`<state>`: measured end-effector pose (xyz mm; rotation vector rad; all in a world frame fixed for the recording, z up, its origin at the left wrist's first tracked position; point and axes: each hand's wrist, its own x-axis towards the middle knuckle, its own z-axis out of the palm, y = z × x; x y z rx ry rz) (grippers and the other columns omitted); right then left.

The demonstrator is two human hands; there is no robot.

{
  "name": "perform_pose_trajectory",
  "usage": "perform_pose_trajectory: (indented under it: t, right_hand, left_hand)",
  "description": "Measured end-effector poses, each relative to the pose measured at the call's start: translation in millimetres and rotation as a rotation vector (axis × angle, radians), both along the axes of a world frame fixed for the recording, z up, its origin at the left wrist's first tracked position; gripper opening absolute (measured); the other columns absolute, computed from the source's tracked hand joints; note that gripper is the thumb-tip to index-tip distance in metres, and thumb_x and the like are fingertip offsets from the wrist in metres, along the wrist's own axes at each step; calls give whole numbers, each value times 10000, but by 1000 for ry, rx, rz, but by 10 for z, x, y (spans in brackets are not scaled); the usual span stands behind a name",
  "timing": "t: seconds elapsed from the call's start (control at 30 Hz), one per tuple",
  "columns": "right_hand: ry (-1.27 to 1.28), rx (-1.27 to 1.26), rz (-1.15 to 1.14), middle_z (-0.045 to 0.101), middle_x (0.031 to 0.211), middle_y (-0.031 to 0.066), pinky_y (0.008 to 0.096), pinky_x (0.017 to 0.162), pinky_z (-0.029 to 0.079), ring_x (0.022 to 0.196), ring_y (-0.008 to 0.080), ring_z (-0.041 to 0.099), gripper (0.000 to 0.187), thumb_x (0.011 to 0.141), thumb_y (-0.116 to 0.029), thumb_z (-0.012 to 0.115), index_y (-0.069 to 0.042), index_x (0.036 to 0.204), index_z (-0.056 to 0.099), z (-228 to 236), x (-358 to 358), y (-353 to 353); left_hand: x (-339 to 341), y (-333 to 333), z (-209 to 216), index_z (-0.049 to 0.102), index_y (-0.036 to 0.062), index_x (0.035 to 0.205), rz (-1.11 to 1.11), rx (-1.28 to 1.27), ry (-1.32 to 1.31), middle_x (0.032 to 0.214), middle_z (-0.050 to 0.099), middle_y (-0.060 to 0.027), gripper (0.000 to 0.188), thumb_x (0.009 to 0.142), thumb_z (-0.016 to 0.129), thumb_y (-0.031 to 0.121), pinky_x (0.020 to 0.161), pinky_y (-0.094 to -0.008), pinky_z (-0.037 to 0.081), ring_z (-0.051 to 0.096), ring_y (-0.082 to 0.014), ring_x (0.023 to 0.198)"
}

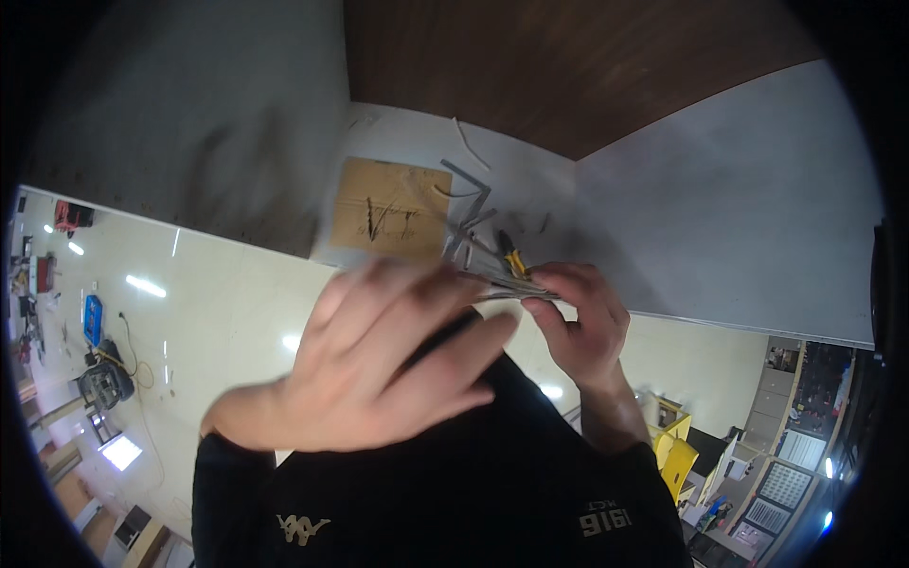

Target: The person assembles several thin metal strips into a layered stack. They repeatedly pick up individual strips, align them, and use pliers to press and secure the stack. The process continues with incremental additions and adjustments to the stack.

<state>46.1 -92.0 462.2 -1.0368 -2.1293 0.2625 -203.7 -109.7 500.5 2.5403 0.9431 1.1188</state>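
My right hand pinches a small bundle of thin grey strips between thumb and fingers, held across in front of my chest. My left hand is raised close to the camera, smeared by motion. A gap shows between its thumb and fingers, and nothing visible is in it. Its fingertips overlap the strips' left end in the picture, so contact there is unclear. Just beyond the right fingers lie yellow-and-black handled pliers or cutters. More grey offcut strips lie loose on the surface beyond.
A brown cardboard piece with dark marks lies inside an open cabinet box. Grey panels wall it at left and right, with a dark wood panel behind. Below are a pale floor and a yellow chair-like object.
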Motion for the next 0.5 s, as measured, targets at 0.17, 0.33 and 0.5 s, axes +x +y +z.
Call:
perform_pose_trajectory:
  t: [0.17, 0.33, 0.5]
  right_hand:
    - [113, -156, 194, 672, 970, 114, 302, 702, 561, 829, 235, 672, 289, 756, -59, 786, -16, 1016, 667, 3, -152, -136]
    - [285, -380, 72, 668, 978, 111, 302, 743, 553, 870, 212, 671, 306, 784, -66, 775, -2, 1054, 647, -147, -155, -198]
    - [714, -847, -18, 660, 971, 112, 255, 777, 533, 897, 149, 657, 410, 808, -73, 770, 51, 1129, 548, -288, -323, -315]
  left_hand:
    - [89, 302, -186, 587, -23, 1047, -253, -396, 325, 1042, 653, -175, 483, 781, 722, 358, 818, -412, 524, 651, -327, 955]
    - [178, 416, -571, 516, -41, 926, -370, -637, 119, 691, 631, -182, 210, 864, 633, 122, 600, -439, 513, 645, -379, 674]
    - [308, 228, -665, 502, -48, 947, -131, -466, 225, 686, 629, -197, 163, 804, 565, -4, 520, -433, 512, 656, -355, 641]
